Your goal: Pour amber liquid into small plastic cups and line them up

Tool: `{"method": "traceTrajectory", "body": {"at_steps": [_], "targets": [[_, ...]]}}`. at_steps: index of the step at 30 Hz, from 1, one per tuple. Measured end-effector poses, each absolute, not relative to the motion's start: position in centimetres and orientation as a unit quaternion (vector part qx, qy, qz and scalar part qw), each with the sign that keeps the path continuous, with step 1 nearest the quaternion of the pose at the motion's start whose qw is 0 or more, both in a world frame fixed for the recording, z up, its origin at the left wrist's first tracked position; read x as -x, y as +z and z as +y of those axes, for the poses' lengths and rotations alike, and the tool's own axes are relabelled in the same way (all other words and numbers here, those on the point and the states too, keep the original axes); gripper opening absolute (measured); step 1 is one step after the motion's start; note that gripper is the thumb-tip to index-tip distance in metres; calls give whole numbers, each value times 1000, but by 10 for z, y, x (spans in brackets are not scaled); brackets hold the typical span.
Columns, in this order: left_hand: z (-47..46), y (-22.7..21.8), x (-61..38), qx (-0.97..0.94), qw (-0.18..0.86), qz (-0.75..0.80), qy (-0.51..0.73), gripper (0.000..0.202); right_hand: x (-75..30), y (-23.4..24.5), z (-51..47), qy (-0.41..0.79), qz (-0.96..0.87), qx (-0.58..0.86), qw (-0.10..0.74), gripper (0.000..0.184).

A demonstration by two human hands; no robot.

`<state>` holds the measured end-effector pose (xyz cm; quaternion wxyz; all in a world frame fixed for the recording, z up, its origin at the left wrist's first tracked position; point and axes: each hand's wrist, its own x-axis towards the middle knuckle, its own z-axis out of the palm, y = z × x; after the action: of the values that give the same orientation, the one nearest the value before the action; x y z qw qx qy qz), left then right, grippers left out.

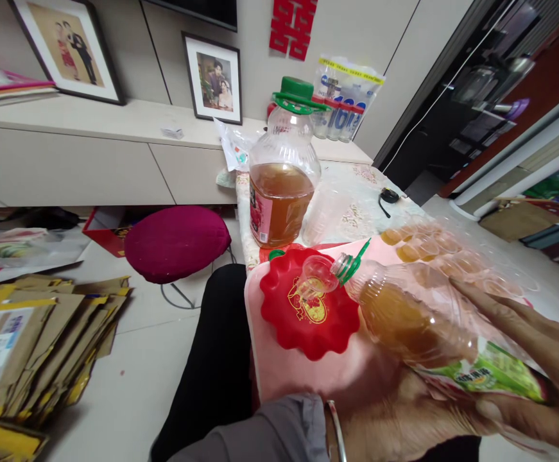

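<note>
A clear plastic bottle (404, 314) of amber liquid, with a green and white label and a green neck ring, lies tilted with its uncapped mouth toward the left. My left hand (404, 407), wearing a bracelet, grips it from below. My right hand (529, 333) holds its far side and base, fingers stretched along it. The mouth is at the rim of a small clear cup (318, 274) over a red scalloped plate (308, 330) with gold print. Whether liquid is in that cup, I cannot tell. Both hands' fingertips are partly hidden by the bottle.
Behind the plate stands a large green-capped jug (283, 192) of brown liquid. Several small cups (423, 247) with amber liquid stand at the right on the pink mat (283, 378). A maroon stool (178, 242) and flattened cardboard (43, 340) are at the left.
</note>
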<state>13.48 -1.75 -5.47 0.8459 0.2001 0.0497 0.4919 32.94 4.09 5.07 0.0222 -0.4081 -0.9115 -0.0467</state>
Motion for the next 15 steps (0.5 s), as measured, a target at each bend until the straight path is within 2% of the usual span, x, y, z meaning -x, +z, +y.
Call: {"method": "traceTrajectory", "body": {"at_steps": [3,8,15], "targets": [[-18,-56,-136,-211,844,41,492,68,-332,48,40,-25,-906,422,21,109],[-19,-64,-140,-216,845,71,484,82,-331,51,40,-26,-907,421,15,106],[-21,-58,-138,-215,837,47,501,78,-331,54,39,-53,-911,408,8,105]]}}
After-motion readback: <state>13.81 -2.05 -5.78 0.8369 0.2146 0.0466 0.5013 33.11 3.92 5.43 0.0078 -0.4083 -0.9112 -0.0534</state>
